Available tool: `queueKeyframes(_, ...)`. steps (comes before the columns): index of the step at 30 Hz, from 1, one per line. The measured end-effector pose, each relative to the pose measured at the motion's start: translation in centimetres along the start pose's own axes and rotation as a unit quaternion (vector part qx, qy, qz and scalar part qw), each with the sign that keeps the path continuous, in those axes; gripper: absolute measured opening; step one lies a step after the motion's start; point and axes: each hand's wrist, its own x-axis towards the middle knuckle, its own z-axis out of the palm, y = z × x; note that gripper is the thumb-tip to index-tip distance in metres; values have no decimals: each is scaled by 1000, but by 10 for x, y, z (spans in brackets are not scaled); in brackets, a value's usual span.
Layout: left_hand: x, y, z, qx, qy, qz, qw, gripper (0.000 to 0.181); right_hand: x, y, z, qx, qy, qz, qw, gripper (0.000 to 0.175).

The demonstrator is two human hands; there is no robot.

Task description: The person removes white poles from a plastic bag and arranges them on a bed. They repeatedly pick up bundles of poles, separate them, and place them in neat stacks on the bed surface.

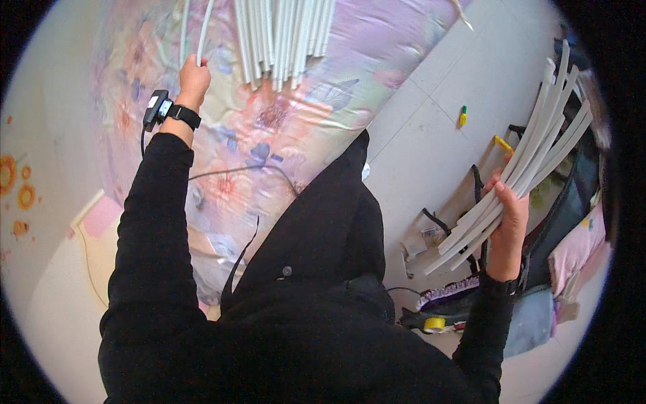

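Observation:
My left hand [195, 78] is closed around the lower end of a thin white strip [204, 30], whose far end runs out of the top of the view. A second pale strip [183, 30] lies just left of it. Out to the right, my right hand [508, 207] grips a fanned bundle of flat white strips [535, 136] around its middle. Several white ribbed tubes or rods [282, 40] lie side by side on the flowered cover [323, 131], between my hands and near the top. Their far ends are cut off by the view.
A small yellow-and-green object [463, 116] lies on the tiled floor [404, 146]. At right are a dark bag-like item [565, 202], a pink cloth [578, 252] and a yellow tape roll [434, 324]. A dark cable [242, 171] crosses the cover near my leg.

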Motion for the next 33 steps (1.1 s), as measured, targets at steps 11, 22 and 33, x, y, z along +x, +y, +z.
queueKeyframes(11,-133,-53,-66,-19,-18,-60,998,14,12,-41,89,-91,-117,2,989,64)
queueKeyframes(22,-32,-6,15,-64,0,-24,998,10,23,-75,111,-156,-129,93,975,61)
queueKeyframes(33,62,44,84,-104,24,-75,991,26,158,-72,153,-182,-152,76,969,29)
